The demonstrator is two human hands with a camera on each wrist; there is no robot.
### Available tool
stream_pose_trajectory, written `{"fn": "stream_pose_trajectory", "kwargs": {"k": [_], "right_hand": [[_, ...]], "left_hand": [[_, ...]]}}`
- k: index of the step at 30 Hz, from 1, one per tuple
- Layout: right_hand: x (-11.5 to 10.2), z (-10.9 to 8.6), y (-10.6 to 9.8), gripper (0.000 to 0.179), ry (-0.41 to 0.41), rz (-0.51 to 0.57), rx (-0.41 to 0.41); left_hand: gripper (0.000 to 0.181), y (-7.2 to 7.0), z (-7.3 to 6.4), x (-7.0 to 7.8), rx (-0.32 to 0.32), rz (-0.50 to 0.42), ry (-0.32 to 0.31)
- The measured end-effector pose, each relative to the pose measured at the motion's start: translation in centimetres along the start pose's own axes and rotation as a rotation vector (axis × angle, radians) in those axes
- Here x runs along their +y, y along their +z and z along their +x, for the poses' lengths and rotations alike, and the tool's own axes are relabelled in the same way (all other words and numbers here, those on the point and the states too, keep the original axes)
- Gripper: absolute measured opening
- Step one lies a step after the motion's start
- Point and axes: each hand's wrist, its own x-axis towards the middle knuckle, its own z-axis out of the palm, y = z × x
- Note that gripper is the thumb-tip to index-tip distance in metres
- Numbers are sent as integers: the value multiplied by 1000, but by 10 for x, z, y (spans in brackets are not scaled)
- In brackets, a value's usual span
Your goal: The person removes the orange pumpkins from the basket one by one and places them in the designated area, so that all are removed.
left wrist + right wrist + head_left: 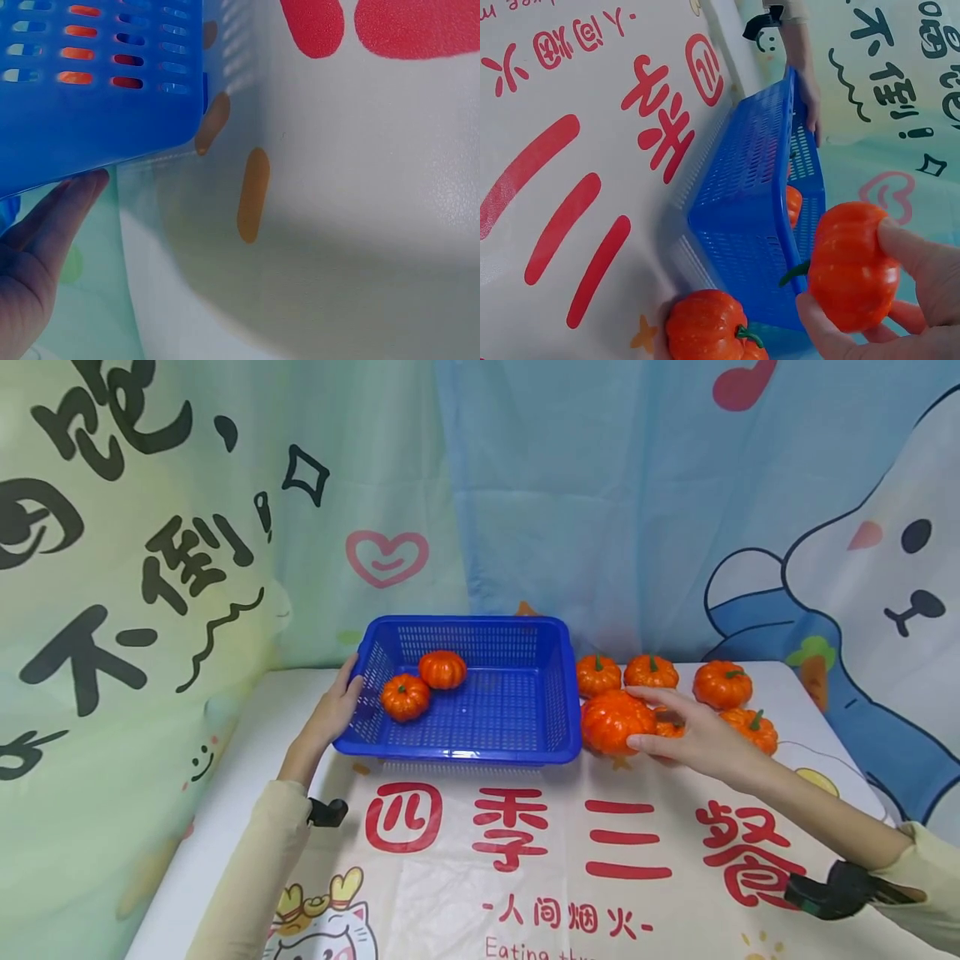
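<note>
Over tabletop [341, 852], pumpkin [855, 266] stem-down, long axis level.

Head camera looking forward and down over table [457, 870] and printed curtain [555, 543], left wrist camera close beside blue plastic basket [105, 124], angled down, right wrist camera tilted sideways, near orange pumpkin [851, 266], basket shared by all three views
</note>
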Motion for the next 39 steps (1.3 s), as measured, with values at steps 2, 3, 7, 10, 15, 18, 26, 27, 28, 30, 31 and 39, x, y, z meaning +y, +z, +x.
{"fn": "stream_pose_trajectory", "kwargs": {"k": [2, 3, 7, 10, 15, 18, 26, 27, 28, 30, 31, 39], "right_hand": [[0, 1, 0, 75, 10, 2, 3], [0, 1, 0, 75, 18, 5, 4], [2, 2, -1, 75, 44, 28, -8], [3, 4, -2, 75, 58, 46, -14], [5, 6, -2, 76, 92, 71, -20], [5, 6, -3, 78, 117, 82, -31], [8, 6, -4, 82, 161, 140, -39], [9, 7, -4, 84, 165, 148, -37], [9, 7, -4, 85, 170, 156, -35], [12, 8, -5, 88, 175, 175, -32], [13, 8, -6, 88, 176, 194, -30], [19, 9, -9, 87, 176, 496, -85]], "left_hand": [[59, 0, 0, 1, 2, -1, 0], [59, -1, -1, 1, 3, -1, 2], [59, -2, -2, 3, 5, 1, 0], [59, -2, -3, 3, 1, 5, 2], [59, -1, -2, 2, -3, 10, 4], [59, -1, -1, 2, 0, 13, 4], [59, -1, -1, 2, 3, 14, 8], [59, -1, -2, 2, 2, 15, 7], [59, -1, -2, 2, 2, 15, 6], [59, -1, -2, 2, 2, 13, 7], [59, 0, -2, 2, 3, 13, 7], [59, 0, -1, 1, -3, 18, 3]]}}
